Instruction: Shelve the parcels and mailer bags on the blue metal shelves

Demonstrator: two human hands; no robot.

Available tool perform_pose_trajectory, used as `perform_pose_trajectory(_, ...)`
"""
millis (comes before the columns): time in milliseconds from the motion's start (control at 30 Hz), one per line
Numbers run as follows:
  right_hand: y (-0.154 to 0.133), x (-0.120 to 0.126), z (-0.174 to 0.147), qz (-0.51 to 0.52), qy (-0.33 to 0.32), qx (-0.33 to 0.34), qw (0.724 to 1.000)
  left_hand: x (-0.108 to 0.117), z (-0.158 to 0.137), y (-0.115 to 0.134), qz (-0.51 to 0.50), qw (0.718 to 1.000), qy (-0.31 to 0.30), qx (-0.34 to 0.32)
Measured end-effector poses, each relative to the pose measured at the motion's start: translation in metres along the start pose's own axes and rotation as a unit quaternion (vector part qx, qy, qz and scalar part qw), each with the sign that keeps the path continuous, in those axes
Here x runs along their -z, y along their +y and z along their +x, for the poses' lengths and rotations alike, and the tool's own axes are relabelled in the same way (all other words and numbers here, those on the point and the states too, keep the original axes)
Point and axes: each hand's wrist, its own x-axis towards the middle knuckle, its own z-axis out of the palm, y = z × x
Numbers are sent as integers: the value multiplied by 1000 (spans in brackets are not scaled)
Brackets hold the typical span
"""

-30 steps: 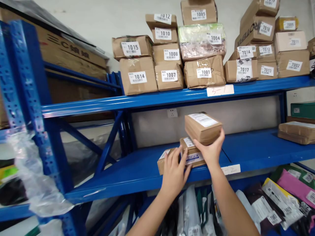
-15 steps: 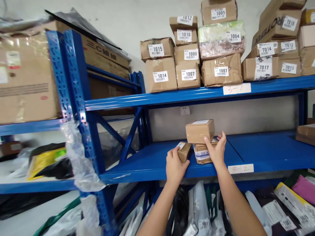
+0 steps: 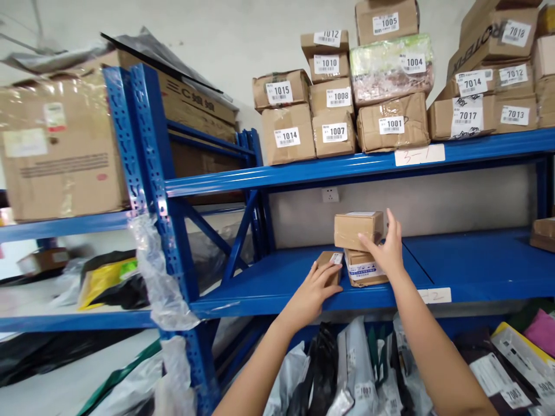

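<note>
— Where are the hands?
— On the blue shelf (image 3: 455,266). The left hand (image 3: 313,293) lies with loose fingers on a small box (image 3: 329,263).
— And the right hand (image 3: 387,254)?
— Fingers spread, touching 2 stacked boxes (image 3: 361,248) just right of the small box.

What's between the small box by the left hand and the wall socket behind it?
Only bare blue shelf and grey wall lie between the small box and the socket, as the head view shows.
</note>
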Motion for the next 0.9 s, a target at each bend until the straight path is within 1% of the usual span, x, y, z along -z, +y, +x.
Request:
perform_pose_trajectory(33,0,0,8,-1,-14,15,1000,1,-1,4,-17,1000,14,12)
perform_pose_trajectory(67,1,0,16,2,-30,27,999,0,-3,9,-31,998,44,41)
perform_pose_trajectory(100,3,-1,22,9,-44,34,998,-3,-4,13,-40,992,84,85)
perform_pose_trajectory(167,10,-1,30,32,-67,37,997,-11,-4,20,-47,967,160,191)
perform_pose_trajectory(200,13,0,33,45,-76,36,995,-16,-2,23,-51,953,183,238)
perform_pose_trajectory(233,17,0,35,58,-85,34,994,-21,0,25,-59,940,193,275)
perform_pose_trajectory(367,28,4,39,118,-128,9,985,-35,13,22,-156,901,184,361)
perform_pose_trajectory(433,33,6,41,155,-150,-13,976,-36,16,17,-203,877,179,398)
perform_pose_trajectory(500,39,7,41,192,-168,-37,966,-33,18,13,-222,860,177,424)
perform_pose_trajectory(633,51,4,39,245,-178,-73,950,-25,18,3,-227,848,176,446)
perform_pose_trajectory(767,56,1,35,272,-177,-94,941,-17,18,-11,-222,813,154,515)
perform_pose_trajectory(800,56,1,34,280,-179,-98,938,-14,18,-13,-220,809,147,524)
perform_pose_trajectory(867,54,0,34,293,-183,-105,933,-6,17,-17,-210,813,123,528)
perform_pose_trajectory(900,54,0,33,299,-185,-108,930,-1,17,-17,-198,819,101,529)
